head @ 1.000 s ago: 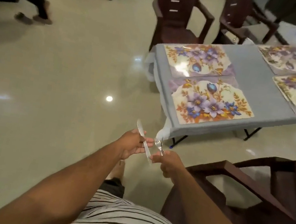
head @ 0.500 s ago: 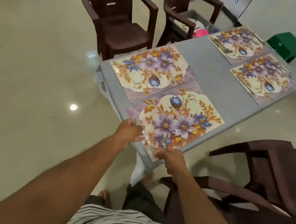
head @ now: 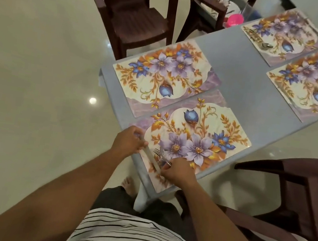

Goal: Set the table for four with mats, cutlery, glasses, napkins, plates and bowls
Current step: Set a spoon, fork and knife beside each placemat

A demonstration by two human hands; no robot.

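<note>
My left hand (head: 129, 143) pinches the upper end of the knife (head: 150, 159), whose long axis runs diagonally from centre-left down toward lower right, ending at my right hand (head: 179, 172). That hand curls round the handles of a fork (head: 159, 154) and what looks like a spoon, heads pointing toward the upper left. All of it hovers over, or perhaps touches, the lower-left corner of the nearest mat (head: 194, 138), at the bottom corner of the surface (head: 240, 75). I judge the left hand is the nearer one for laying the knife along that mat's left edge. Three more mats lie toward the upper right.
</note>
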